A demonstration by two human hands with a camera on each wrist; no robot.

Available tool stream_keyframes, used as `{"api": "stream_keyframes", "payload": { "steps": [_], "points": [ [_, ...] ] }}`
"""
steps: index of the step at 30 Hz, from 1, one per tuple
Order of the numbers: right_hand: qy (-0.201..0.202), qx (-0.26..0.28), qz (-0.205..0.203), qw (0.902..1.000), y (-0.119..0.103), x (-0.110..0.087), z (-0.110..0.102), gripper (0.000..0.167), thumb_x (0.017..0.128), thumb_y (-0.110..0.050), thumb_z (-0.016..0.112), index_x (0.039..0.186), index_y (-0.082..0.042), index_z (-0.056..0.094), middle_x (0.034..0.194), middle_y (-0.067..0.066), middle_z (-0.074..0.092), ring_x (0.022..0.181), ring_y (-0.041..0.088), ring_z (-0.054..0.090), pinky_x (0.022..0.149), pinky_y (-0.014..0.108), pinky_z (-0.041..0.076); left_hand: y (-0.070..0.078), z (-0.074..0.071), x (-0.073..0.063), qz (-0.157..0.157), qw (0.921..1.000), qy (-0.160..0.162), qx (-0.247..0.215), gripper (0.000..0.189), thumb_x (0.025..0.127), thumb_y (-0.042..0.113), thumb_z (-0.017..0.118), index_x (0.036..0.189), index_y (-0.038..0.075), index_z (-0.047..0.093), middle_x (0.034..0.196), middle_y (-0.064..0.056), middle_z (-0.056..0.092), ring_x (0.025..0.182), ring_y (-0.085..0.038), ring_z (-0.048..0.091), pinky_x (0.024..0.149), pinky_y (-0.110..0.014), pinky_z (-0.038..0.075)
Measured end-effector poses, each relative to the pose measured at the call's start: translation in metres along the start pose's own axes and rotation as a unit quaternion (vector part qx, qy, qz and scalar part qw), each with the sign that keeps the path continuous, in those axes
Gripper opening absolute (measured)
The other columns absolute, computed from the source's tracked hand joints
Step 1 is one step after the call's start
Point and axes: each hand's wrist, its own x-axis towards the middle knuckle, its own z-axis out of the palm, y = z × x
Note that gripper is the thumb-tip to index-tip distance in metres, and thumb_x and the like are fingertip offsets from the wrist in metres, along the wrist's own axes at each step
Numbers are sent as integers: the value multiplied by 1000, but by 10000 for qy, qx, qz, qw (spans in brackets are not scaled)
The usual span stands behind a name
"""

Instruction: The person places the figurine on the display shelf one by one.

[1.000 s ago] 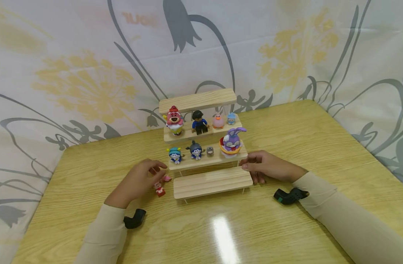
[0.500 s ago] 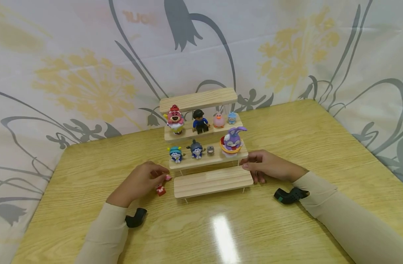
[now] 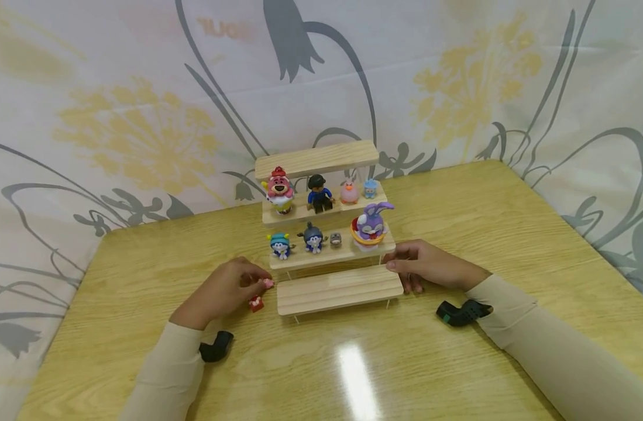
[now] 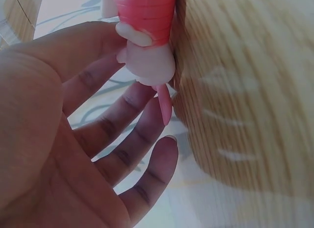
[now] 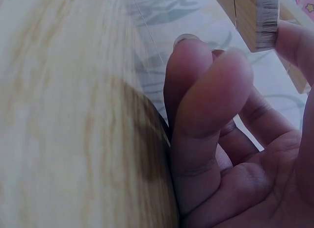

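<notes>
In the head view, my left hand (image 3: 229, 292) is at the left end of a stepped wooden display shelf (image 3: 340, 290). Its thumb and forefinger pinch a small pink-and-red figurine (image 4: 144, 14), which lies low against the tabletop; the fingers partly cover it. In the left wrist view its ridged red body, pale part and thin pink tip show. My right hand (image 3: 423, 266) holds the shelf's right end. Its thumb touches the end of a wooden board (image 5: 267, 22), while other fingers (image 5: 216, 95) curl down beside the table; the forefinger is partly hidden.
A bear figurine (image 3: 279, 192), a figure in a black cap (image 3: 319, 193), a pink bird (image 3: 349, 191) and several other toys stand on the middle tiers. A purple rabbit (image 3: 371, 225) sits at the right. Patterned cloth (image 3: 142, 146) hangs behind the table (image 3: 279, 374).
My left hand has shifted slightly right and closed in on the pink-and-red figurine, covering more of it. The right hand stays at the shelf's right end.
</notes>
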Motion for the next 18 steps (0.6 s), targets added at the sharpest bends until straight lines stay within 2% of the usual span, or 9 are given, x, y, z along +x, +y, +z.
{"api": "stream_keyframes", "payload": {
  "steps": [10,18],
  "points": [
    [10,10,51,10000,-1,0,0,43,106,-26,52,131,8,53,74,8,63,55,12,59,51,30,53,3,2,0,-129,9999,-30,-78,14,96,18,69,106,15,77,97,-4,62,83,-16,52,68,-27,45],
    [-17,69,-22,10000,0,-1,0,43,106,-26,51,132,9,52,73,7,63,54,11,58,50,29,53,1,5,3,-123,9999,-17,20,13,95,18,69,105,16,76,94,-2,62,78,-14,50,64,-26,45]
  ]
}}
